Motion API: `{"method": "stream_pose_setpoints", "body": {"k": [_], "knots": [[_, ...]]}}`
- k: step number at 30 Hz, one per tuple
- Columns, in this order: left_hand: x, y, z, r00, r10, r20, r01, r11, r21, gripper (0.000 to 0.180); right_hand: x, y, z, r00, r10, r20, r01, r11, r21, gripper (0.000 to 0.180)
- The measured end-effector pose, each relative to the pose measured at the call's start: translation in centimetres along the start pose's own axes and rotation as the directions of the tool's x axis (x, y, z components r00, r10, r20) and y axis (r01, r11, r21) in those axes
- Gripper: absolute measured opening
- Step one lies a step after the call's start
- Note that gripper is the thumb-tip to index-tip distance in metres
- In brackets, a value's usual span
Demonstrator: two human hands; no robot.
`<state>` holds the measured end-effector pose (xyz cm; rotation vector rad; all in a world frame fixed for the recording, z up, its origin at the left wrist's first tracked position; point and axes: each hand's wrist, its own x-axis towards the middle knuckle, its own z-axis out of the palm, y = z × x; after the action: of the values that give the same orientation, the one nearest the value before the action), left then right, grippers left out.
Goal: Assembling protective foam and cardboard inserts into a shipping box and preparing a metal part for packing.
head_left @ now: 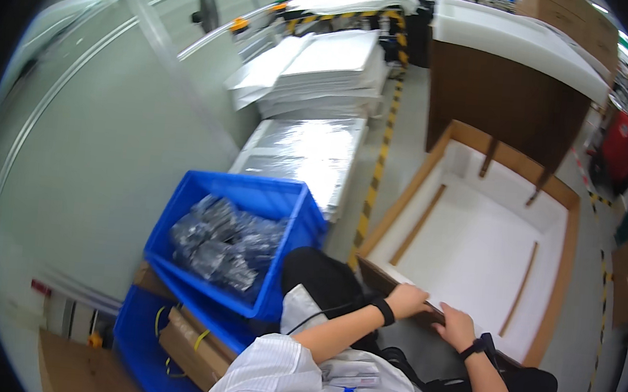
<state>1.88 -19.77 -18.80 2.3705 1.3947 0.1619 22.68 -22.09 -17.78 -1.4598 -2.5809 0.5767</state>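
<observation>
In front of me lies a large, shallow cardboard box [563, 264] with white foam lining [466, 247]. My left hand [407, 301] is closed over its near rim, the fingers curled against the cardboard. A short way to the right, my right hand [456, 328] grips the same rim, thumb and fingertips toward the edge. Fine finger detail is small and partly hidden. Inside the box, narrow brown strips [521, 290] run along both sides, and two shorter ones lean at the far end.
Left of my knee, a blue crate [300, 221] holds clear plastic-wrapped items; another blue crate [137, 352] below contains folded cardboard. White foam sheets [329, 67] are stacked farther off. Behind the box stands a tall brown carton [498, 96] topped with white foam. Striped tape [382, 157] marks the floor.
</observation>
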Motion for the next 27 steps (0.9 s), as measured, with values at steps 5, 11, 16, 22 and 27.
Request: {"method": "stream_pose_setpoints", "body": {"k": [5, 11, 16, 22, 27], "knots": [[-8.9, 3.9, -12.0, 0.955, 0.100, -0.280, -0.130, 0.987, -0.093, 0.046, -0.7, 1.3, 0.9, 0.995, -0.097, -0.024, 0.099, 0.986, 0.134, 0.019], [-28.1, 5.4, -24.5, 0.542, -0.608, -0.580, 0.375, 0.793, -0.481, 0.036, -4.5, 3.5, -0.8, 0.956, -0.256, 0.141, 0.240, 0.963, 0.119, 0.019], [-51.5, -2.8, -20.9, -0.138, -0.690, -0.711, 0.830, 0.311, -0.463, 0.033, -9.1, 3.2, -1.9, 0.913, -0.338, 0.227, 0.316, 0.940, 0.129, 0.021], [-68.0, -10.8, -3.2, -0.513, -0.845, 0.149, 0.612, -0.482, -0.626, 0.043, -10.1, 3.3, -1.6, 0.932, -0.285, 0.224, 0.277, 0.958, 0.067, 0.022], [-72.6, -10.7, 6.9, -0.605, -0.783, 0.147, 0.444, -0.485, -0.754, 0.050, -9.5, 1.3, -1.3, 0.918, -0.310, 0.245, 0.284, 0.949, 0.136, 0.025]]}}
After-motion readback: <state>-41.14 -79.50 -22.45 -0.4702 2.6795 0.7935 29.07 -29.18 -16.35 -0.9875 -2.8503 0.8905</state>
